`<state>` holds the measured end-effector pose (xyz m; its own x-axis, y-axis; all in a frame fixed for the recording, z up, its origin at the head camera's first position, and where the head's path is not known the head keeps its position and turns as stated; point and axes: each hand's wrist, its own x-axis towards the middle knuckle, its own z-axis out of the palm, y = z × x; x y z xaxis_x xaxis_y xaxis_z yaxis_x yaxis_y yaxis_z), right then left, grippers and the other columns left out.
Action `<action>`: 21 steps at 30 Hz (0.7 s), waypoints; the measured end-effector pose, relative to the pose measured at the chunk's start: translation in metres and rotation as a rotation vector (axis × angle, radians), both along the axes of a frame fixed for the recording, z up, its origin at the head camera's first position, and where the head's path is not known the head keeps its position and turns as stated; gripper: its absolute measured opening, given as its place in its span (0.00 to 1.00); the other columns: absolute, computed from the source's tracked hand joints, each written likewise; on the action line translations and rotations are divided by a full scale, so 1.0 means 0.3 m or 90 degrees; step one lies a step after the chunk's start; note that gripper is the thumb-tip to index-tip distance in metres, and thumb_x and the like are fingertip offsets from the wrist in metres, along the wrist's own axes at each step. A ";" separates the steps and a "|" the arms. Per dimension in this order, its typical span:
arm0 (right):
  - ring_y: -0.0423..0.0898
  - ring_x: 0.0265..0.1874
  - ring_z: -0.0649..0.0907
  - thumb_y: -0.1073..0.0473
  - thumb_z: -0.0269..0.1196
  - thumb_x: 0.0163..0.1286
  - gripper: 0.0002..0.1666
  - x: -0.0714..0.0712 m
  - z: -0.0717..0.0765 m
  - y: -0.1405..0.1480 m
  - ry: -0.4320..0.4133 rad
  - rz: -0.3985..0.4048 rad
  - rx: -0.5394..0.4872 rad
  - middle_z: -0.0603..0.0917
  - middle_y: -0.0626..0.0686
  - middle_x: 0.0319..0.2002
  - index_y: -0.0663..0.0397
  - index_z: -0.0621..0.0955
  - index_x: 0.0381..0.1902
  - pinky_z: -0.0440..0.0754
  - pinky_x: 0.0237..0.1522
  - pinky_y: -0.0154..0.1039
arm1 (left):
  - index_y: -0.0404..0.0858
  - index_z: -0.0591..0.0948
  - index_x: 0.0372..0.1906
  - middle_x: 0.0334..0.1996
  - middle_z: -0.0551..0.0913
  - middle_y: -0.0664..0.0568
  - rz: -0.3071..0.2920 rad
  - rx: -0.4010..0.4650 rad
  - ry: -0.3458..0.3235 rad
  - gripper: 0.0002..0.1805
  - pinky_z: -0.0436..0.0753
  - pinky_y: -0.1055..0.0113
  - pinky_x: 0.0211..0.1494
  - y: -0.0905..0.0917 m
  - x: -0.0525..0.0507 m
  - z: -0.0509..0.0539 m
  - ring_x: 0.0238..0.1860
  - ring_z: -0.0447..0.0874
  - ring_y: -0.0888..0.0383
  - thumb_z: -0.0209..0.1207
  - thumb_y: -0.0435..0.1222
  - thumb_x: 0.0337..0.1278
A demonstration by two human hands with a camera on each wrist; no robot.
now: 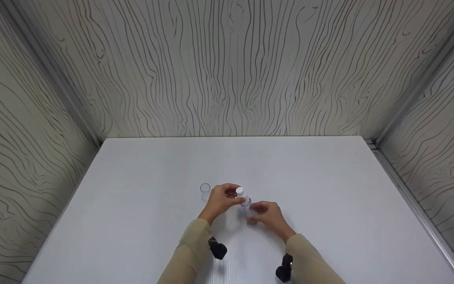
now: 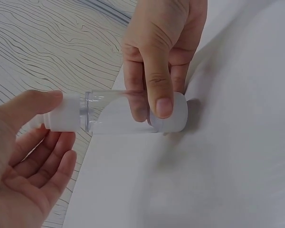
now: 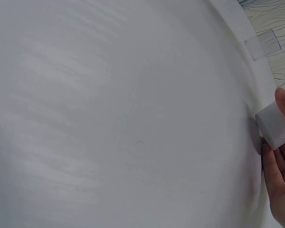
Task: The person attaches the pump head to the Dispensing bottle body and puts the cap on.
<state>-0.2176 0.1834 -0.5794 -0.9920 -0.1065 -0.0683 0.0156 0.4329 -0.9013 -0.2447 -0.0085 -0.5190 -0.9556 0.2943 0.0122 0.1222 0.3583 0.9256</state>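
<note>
Head view: left hand [image 1: 219, 200] pinches the white top [image 1: 240, 191] of a clear bottle [image 2: 115, 114], right hand [image 1: 268, 215] its base [image 2: 181, 114], mid-worktop [image 1: 329, 177]; a clear cylinder [image 1: 205, 192] sits just left.

Clear btl [image 2: 111, 113], wht top [image 2: 67, 116] & base [image 2: 180, 115], held.

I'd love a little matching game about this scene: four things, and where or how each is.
1. Left hand
2. Right hand
3. Clear cup
4. Back wall

A. patterned with dark wavy lines
B. holding the white base of the bottle
C. on the table, left of both hands
D. holding the bottle's white top

Pairs: 1-D; 2-B; 3-C; 4-A
</note>
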 end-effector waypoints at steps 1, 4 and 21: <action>0.55 0.48 0.85 0.61 0.75 0.49 0.23 0.000 0.000 -0.001 -0.001 -0.002 0.000 0.87 0.61 0.45 0.62 0.84 0.43 0.84 0.55 0.49 | 0.31 0.81 0.50 0.45 0.86 0.40 -0.002 0.002 0.000 0.21 0.86 0.62 0.51 0.000 0.000 -0.002 0.45 0.85 0.52 0.69 0.34 0.49; 0.54 0.48 0.85 0.61 0.75 0.49 0.23 -0.001 0.001 -0.002 0.000 -0.003 0.005 0.87 0.61 0.45 0.62 0.84 0.44 0.84 0.55 0.49 | 0.31 0.80 0.51 0.47 0.85 0.39 -0.007 0.011 0.001 0.21 0.85 0.59 0.55 0.000 0.001 -0.006 0.48 0.85 0.49 0.68 0.33 0.50; 0.53 0.46 0.85 0.62 0.75 0.48 0.23 0.004 0.007 -0.004 0.010 -0.008 0.005 0.87 0.62 0.44 0.64 0.84 0.43 0.84 0.53 0.48 | 0.30 0.76 0.58 0.54 0.81 0.35 -0.053 0.057 0.013 0.25 0.80 0.53 0.64 0.003 0.006 -0.020 0.58 0.81 0.42 0.63 0.25 0.51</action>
<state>-0.2165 0.1822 -0.5772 -0.9942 -0.0935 -0.0531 0.0066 0.4400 -0.8980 -0.2430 -0.0078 -0.5250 -0.9270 0.3700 0.0609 0.1672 0.2626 0.9503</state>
